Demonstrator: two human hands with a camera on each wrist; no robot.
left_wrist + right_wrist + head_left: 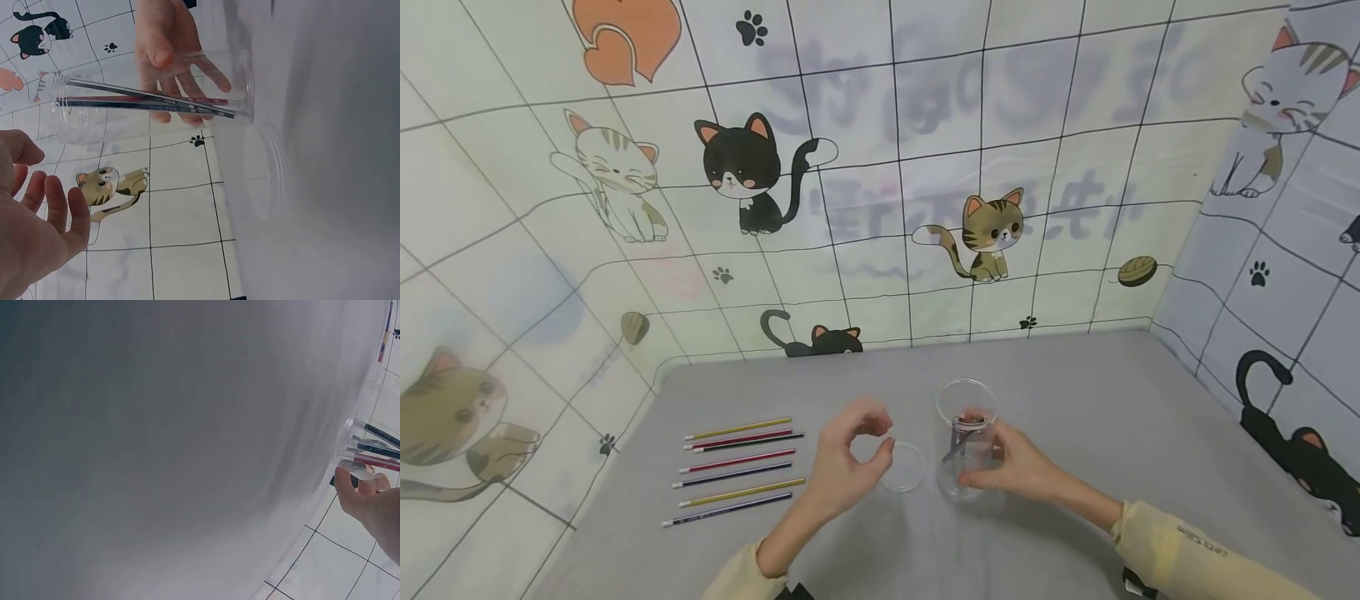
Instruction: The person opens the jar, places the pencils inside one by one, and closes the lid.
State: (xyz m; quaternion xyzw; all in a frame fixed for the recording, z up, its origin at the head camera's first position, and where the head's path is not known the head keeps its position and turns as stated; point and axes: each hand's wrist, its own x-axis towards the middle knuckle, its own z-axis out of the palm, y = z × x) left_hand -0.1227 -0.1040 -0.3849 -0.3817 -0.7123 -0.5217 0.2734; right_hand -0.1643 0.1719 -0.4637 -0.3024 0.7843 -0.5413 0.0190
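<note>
Leaning pencils (137,105) inside a clear jar (964,458) — right hand (1018,467) around it.

Pale covering (940,92) backs the far edge of the grey bench (1075,392), ruled with dark lines and printed with cartoon cats (741,162) and paw prints (752,32). Similar side panels (1285,237) rise along the left and right edges. An orange heart (658,37) shows high above the far left corner, and blurred bluish lettering (1078,212) across the back. Soft shadows (880,542) mark the bench.
</note>
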